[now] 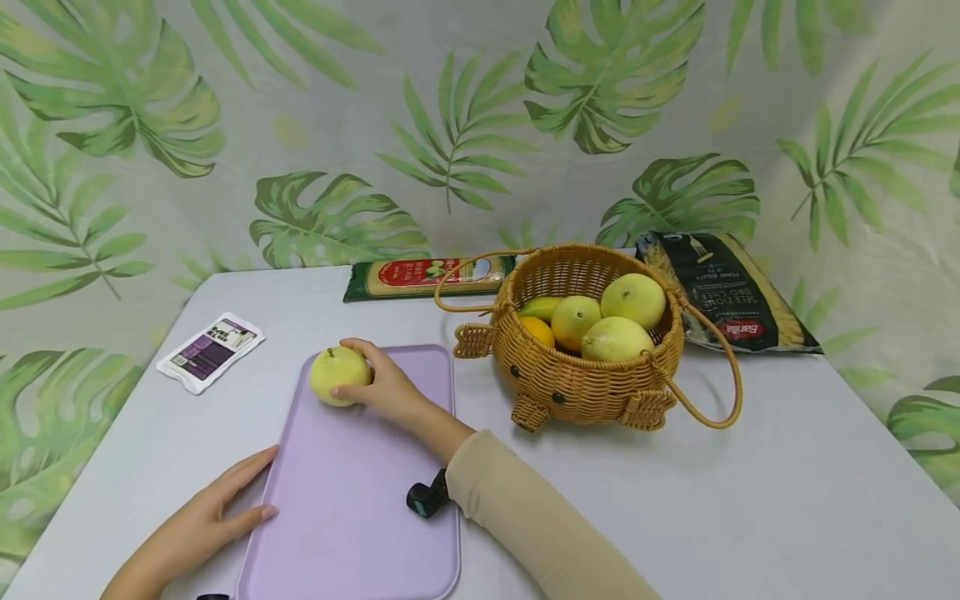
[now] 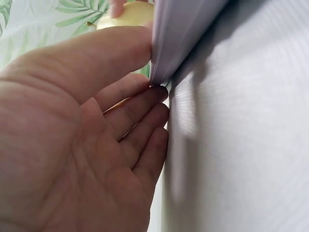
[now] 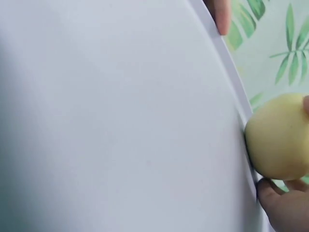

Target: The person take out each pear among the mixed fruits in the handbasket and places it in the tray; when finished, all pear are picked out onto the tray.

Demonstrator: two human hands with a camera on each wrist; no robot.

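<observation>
Toward the far left corner of a lilac tray [image 1: 352, 492], my right hand [image 1: 397, 398] holds a round yellow pear [image 1: 335, 375], thumb on the near side and fingers behind it. The pear's short stem points up. In the right wrist view the pear [image 3: 277, 137] sits right at the tray's raised rim. My left hand [image 1: 197, 518] rests at the tray's left edge, its thumb touching the rim. Seen from the left wrist, the fingers [image 2: 140, 125] are extended, with their tips by the tray's side and the tablecloth.
A wicker basket [image 1: 585, 396] with several pale yellow fruits, an orange [image 1: 537, 332] and a green-yellow fruit [image 1: 538, 310] stands right of the tray. Behind it lie a pasta packet [image 1: 420, 277] and a black pasta bag [image 1: 720, 292]. A white-and-purple sachet [image 1: 212, 350] lies at the left.
</observation>
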